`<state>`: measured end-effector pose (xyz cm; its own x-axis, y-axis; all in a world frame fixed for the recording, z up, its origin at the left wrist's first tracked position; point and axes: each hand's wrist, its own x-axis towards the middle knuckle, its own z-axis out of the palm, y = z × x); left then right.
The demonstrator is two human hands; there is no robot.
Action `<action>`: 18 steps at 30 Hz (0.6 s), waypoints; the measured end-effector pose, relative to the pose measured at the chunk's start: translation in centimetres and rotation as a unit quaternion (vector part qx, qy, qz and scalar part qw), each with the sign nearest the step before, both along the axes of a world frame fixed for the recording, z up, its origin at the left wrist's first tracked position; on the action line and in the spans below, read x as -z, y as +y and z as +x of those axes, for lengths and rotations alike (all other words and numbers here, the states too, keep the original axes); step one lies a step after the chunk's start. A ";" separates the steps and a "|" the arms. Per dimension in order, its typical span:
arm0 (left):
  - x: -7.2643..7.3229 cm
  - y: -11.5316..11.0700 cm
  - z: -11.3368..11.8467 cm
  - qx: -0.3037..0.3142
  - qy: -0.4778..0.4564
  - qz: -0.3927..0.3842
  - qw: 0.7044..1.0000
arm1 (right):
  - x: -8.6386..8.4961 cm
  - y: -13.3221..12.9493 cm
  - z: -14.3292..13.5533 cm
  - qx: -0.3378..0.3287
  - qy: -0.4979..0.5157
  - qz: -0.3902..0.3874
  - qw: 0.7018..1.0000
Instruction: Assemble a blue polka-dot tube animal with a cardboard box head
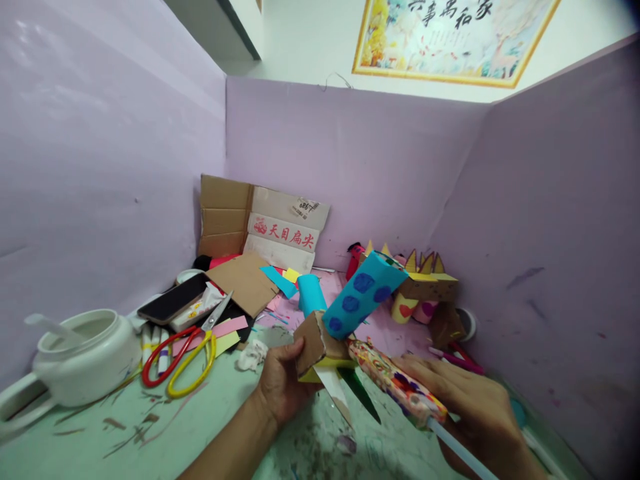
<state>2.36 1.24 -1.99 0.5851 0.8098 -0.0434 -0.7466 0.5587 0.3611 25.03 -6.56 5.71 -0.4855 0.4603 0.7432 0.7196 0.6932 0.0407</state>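
Note:
My left hand (285,380) holds a small cardboard box piece (317,340) with yellow on its underside. A blue paper tube with dark blue spots (361,293) rises from the box, tilted to the right. Behind the box shows a plain blue tube (311,295). White and green pointed strips (360,393) hang below the box. In my right hand (465,407) is a colourfully patterned glue gun (395,380), a translucent stick coming out of its rear. The gun's tip is at the box, close to the base of the spotted tube.
Scissors with red and yellow handles (193,353), a black phone (173,298) and a white pot (87,357) are on the left. Cardboard sheets (285,230) lean at the back. Decorated cardboard pieces (427,287) stand at the back right. Lilac panels (340,147) surround the table.

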 end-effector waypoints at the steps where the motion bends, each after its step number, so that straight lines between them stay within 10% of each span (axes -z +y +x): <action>1: -0.1 0.0 0.0 0.002 -0.006 0.004 1.000 | 0.0 0.0 0.1 0.002 0.004 -0.002 1.000; 18: -0.6 -0.3 0.1 -0.001 0.000 -0.006 1.000 | 0.1 0.7 1.0 0.004 -0.001 -0.020 1.000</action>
